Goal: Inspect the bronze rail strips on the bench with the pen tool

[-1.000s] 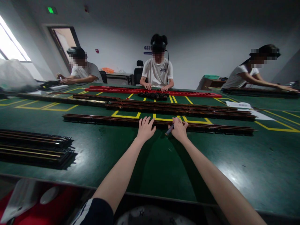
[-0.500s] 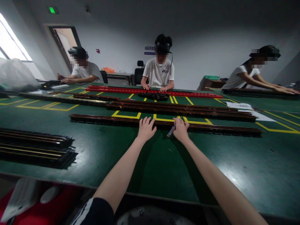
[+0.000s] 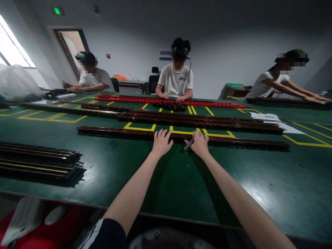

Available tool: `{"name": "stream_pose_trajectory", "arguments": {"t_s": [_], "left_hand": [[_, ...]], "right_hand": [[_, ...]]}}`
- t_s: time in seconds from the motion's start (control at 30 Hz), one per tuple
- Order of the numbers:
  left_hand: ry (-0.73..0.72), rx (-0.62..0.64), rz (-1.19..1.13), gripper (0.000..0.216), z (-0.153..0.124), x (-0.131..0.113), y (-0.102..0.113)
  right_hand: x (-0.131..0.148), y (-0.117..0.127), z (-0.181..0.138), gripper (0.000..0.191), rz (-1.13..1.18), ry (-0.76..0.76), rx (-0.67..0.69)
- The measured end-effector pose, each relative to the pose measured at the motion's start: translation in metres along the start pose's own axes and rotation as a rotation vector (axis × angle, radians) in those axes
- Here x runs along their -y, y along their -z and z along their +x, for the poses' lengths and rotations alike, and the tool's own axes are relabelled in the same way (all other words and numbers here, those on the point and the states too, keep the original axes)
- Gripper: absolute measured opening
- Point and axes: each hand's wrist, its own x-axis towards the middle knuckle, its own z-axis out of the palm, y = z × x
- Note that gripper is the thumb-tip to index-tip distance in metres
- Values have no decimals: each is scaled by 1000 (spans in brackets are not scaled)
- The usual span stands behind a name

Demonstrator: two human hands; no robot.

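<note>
A long dark brown rail point(image 3: 116, 132) lies across the green table point(image 3: 168, 180) in front of me. My left hand point(image 3: 161, 142) rests on the rail with its fingers spread flat. My right hand point(image 3: 200, 143) also touches the rail a little to the right and pinches a small pen-like tool point(image 3: 188, 144) that points down and left.
More dark rails point(image 3: 197, 121) lie behind the near one, and a stack of rails point(image 3: 38, 162) sits at the left. A red rail point(image 3: 166, 101) and a pile of small black parts point(image 3: 171, 106) lie before the person opposite. Two other people work at the far left and right.
The near rail has slid a little to the right with both hands on it. The hands have stayed in nearly the same place.
</note>
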Motion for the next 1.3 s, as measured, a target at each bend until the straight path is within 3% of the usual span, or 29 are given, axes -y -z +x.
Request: {"name": "stream_pose_trajectory", "arguments": {"t_s": [0.47, 0.73, 1.03, 1.3], "left_hand": [[15, 9, 22, 52, 0, -1, 0], [1, 25, -1, 52, 0, -1, 2], [8, 29, 25, 51, 0, 0, 3], [11, 40, 27, 52, -1, -1, 4]], "right_hand": [[13, 8, -2, 26, -85, -59, 2], [3, 5, -1, 34, 56, -25, 10], [7, 6, -2, 13, 81, 47, 55], [6, 3, -2, 25, -1, 14, 57]]}}
